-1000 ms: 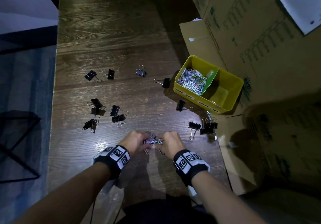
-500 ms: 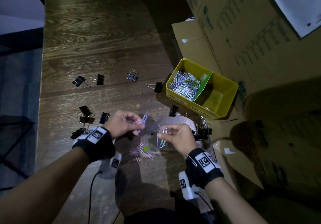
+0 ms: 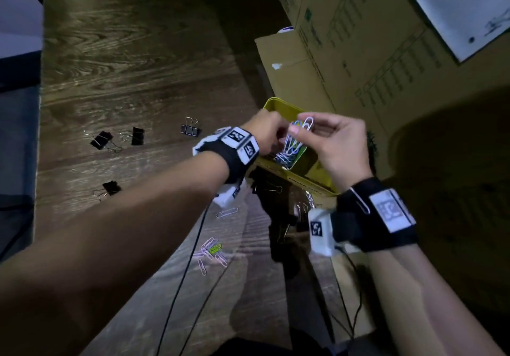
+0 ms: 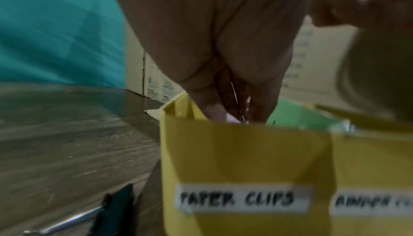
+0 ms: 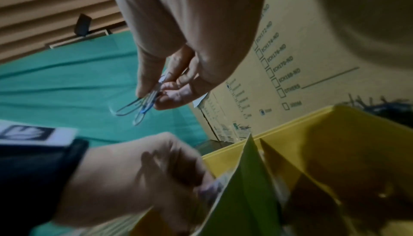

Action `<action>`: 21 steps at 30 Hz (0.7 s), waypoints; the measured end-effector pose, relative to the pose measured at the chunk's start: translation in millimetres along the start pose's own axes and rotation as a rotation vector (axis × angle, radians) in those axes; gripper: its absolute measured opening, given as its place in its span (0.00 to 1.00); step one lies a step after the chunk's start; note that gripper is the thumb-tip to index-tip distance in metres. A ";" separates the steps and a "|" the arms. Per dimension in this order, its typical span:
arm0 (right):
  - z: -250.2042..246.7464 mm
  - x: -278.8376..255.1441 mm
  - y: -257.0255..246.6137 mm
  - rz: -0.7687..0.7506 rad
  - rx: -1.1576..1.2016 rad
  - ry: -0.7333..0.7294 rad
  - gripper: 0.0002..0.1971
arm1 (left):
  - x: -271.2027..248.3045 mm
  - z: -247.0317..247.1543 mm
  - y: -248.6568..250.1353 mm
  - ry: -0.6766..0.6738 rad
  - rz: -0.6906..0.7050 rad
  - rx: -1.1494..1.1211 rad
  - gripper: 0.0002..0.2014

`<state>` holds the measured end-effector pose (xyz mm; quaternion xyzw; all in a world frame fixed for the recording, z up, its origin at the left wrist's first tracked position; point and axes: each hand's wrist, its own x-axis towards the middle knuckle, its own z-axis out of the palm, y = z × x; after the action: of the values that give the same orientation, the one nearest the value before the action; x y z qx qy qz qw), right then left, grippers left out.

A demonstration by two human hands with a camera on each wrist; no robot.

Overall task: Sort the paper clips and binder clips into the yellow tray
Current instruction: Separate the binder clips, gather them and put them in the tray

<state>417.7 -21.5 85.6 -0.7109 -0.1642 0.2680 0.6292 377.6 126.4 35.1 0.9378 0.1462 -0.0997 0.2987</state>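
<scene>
The yellow tray (image 3: 271, 103) stands against the cardboard boxes, split by a green divider (image 5: 245, 178). Its near wall (image 4: 234, 155) is labelled PAPER CLIPS on the left half. My left hand (image 3: 271, 132) dips its fingertips (image 4: 210, 110) into that left compartment, pinching thin paper clips over the pile (image 3: 288, 155). My right hand (image 3: 299, 129) hovers just above the tray and pinches a few paper clips (image 5: 136, 107) between thumb and fingers. Loose paper clips (image 3: 211, 250) lie on the table near me. Black binder clips (image 3: 101, 140) are scattered to the left.
Tall cardboard boxes (image 3: 358, 51) wall off the right side behind the tray. Binder clips (image 3: 265, 188) lie in shadow just in front of the tray. A single paper clip (image 3: 226, 212) lies under my left wrist. Cables (image 3: 182, 286) trail across the near table.
Both hands rose from the table near me and travelled forward and right to the tray, each carrying paper clips. The left hand now reaches into the left compartment.
</scene>
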 end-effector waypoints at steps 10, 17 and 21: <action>15.0 81.9 48.6 0.092 -0.581 -0.081 0.11 | -26.4 3.1 -21.3 0.093 0.046 -0.109 0.08; 35.7 56.8 33.8 -0.100 -1.001 -0.266 0.22 | -84.9 25.2 -58.6 0.256 0.044 -0.109 0.07; 50.6 6.9 32.7 -0.310 -0.858 -0.312 0.10 | -123.8 78.4 -83.7 -0.067 0.185 0.078 0.16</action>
<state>390.1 18.1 49.0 -0.8247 -0.4564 0.1824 0.2797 225.8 118.9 -38.2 0.9543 0.0449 -0.1086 0.2748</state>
